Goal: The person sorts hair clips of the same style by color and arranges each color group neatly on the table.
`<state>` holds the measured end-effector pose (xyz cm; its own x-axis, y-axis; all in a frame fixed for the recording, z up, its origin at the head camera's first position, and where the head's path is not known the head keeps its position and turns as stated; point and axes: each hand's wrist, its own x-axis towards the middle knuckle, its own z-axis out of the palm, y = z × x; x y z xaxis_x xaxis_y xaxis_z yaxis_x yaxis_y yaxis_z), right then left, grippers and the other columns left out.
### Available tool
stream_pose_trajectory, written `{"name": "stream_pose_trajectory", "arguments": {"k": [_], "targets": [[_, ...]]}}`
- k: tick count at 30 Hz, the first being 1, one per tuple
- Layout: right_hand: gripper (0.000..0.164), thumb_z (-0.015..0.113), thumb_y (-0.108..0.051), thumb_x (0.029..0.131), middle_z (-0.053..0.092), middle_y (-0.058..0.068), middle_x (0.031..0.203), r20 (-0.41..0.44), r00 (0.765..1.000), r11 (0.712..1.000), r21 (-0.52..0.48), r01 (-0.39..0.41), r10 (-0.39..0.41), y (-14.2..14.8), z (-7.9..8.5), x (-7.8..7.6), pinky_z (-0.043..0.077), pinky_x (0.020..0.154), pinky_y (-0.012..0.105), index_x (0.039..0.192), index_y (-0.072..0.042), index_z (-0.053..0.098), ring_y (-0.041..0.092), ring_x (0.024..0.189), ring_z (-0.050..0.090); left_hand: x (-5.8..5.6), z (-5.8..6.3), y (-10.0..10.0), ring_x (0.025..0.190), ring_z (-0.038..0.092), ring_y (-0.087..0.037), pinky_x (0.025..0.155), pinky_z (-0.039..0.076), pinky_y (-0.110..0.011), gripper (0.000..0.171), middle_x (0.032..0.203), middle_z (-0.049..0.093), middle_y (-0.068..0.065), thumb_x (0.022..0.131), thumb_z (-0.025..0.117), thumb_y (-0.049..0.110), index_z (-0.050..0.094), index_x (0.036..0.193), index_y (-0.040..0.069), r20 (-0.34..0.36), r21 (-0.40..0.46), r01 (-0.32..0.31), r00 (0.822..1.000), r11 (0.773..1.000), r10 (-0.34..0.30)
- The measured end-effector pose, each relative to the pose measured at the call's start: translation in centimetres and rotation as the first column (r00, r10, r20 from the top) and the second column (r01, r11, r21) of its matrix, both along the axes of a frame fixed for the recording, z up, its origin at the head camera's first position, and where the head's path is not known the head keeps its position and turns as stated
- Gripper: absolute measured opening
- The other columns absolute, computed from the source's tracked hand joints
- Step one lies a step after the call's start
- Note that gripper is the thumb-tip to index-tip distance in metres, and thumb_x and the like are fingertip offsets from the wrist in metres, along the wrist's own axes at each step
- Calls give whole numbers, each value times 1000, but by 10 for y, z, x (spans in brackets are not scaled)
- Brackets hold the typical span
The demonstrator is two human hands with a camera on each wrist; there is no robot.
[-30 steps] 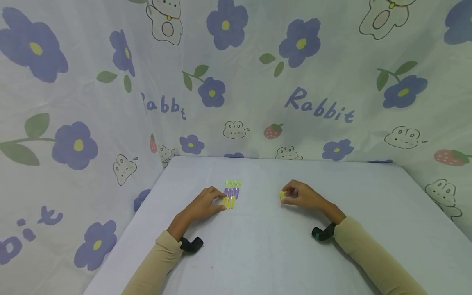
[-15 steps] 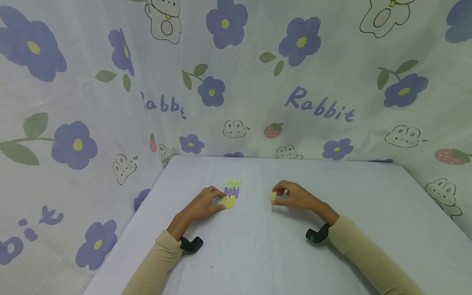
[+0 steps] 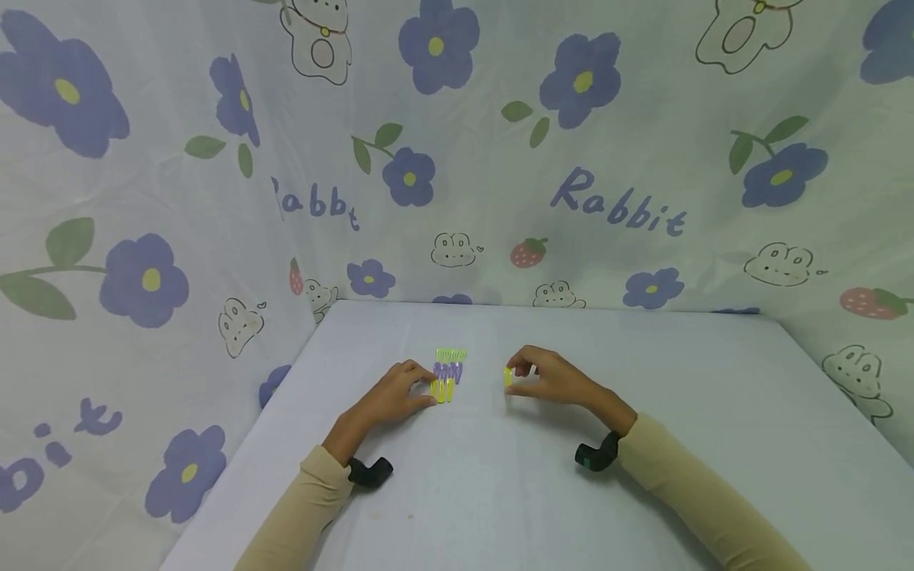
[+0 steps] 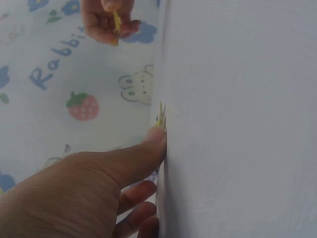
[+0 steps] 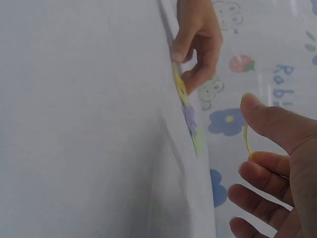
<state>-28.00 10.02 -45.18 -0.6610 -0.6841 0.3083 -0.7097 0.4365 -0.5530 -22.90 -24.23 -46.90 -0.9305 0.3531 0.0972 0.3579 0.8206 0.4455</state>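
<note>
Small hair clips lie on the white table in three short rows by colour. The light green clips (image 3: 451, 355) are farthest, the purple clips (image 3: 447, 372) are in the middle, and the yellow clips (image 3: 441, 391) are nearest. My left hand (image 3: 391, 396) rests at the left end of the yellow row, thumb and forefinger at the two ends of the leftmost clip. To the right of the rows, my right hand (image 3: 553, 379) pinches one more yellow hair clip (image 5: 246, 138) between thumb and forefinger, raised off the table. Its other fingers are loosely curled, seen in the right wrist view.
A white cloth covers the table (image 3: 493, 492). Behind and to the left hangs a printed curtain (image 3: 485, 143) with flowers and rabbits. Black wrist cameras sit at the left wrist (image 3: 371, 473) and right wrist (image 3: 598, 454).
My right hand has moved left with the yellow hair clip, closer to the rows. The left hand and the clips on the table have stayed in place.
</note>
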Motion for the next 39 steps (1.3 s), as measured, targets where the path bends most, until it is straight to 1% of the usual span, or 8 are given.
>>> {"name": "stream_pose_trajectory", "arguments": {"k": [6,13,17,22,26,29,35,39], "targets": [[41,81,-39,84,65,-2,97,41,999,1000,16,-1,0,-15,6,1,56,82,40,112,-14,66,11,90,59,0,0,0,121,53,-25,105,46,-46,43,124,60,-2,89,77,30,66,128,15,6,2,-10,1000,1000,10],[43,81,-40,83,66,-1,98,55,998,1000,21,10,-11,-32,7,1,56,83,39,112,-13,66,11,90,60,-1,-1,0,122,53,-25,105,45,-46,43,125,60,-2,89,76,31,66,128,16,10,1,-7,1000,1000,7],[43,82,-40,83,65,-1,98,69,997,1000,25,17,-19,-41,5,1,56,83,38,113,-12,66,11,90,60,-1,-1,0,122,53,-24,105,46,-45,44,124,60,-1,89,77,31,66,128,17,5,5,-1,1000,1000,1],[45,82,-40,83,64,-2,97,89,996,1000,23,14,-16,-53,3,4,56,82,36,114,-12,66,13,91,60,-1,0,1,122,53,-24,105,45,-46,43,124,60,0,89,76,32,66,128,18,17,-1,-15,1000,1000,15],[46,81,-41,82,63,-5,97,107,994,999,32,26,-30,-61,3,4,55,80,29,116,-13,66,10,90,59,0,0,1,121,53,-24,104,46,-46,43,123,60,0,89,76,33,66,128,18,22,2,-20,1000,1000,20],[47,81,-42,83,63,-4,97,110,994,999,34,27,-30,-66,1,3,53,78,25,116,-13,66,10,90,58,0,0,0,120,53,-23,103,46,-46,43,122,60,1,89,76,32,66,128,18,22,2,-20,1000,1000,20],[48,80,-42,84,64,-1,98,107,994,1000,23,14,-17,-76,-3,0,52,77,25,116,-10,66,12,90,59,0,0,-1,120,53,-24,103,46,-46,43,123,59,0,89,76,32,66,128,18,23,5,-15,1000,1000,15],[47,80,-40,84,63,0,97,107,994,1000,20,9,-12,-81,-9,0,51,76,24,116,-8,66,11,89,58,-1,1,0,120,53,-24,104,46,-46,43,123,59,0,89,76,32,66,128,18,25,9,-9,1000,1000,9]]}}
